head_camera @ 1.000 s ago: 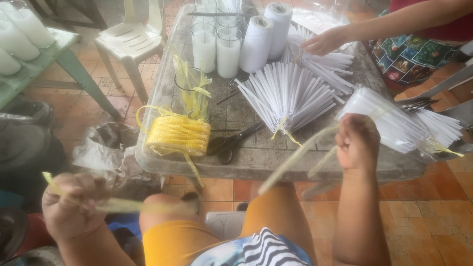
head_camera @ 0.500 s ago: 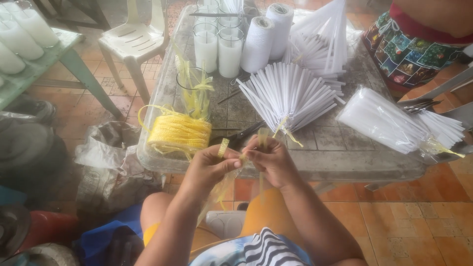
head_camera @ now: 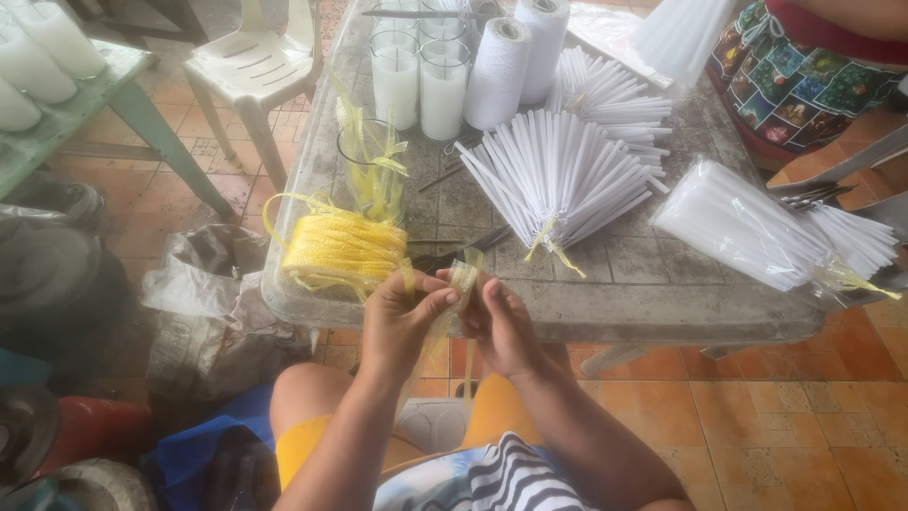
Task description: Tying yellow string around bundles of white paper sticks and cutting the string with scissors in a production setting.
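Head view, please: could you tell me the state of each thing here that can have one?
Left hand: pinching the yellow strip.
Right hand: pinching the same strip.
Yellow ribbon bundle: wound up, lying on the table.
Fanned white sticks: tied at the base.
Bagged sticks: wrapped, tied shut.
Glass candles: filled, unlit.

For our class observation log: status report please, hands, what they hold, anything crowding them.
Left hand and right hand together, pinching a yellow strip. Strip held at table edge. Yellow roll close by left hand; scissors just beyond.
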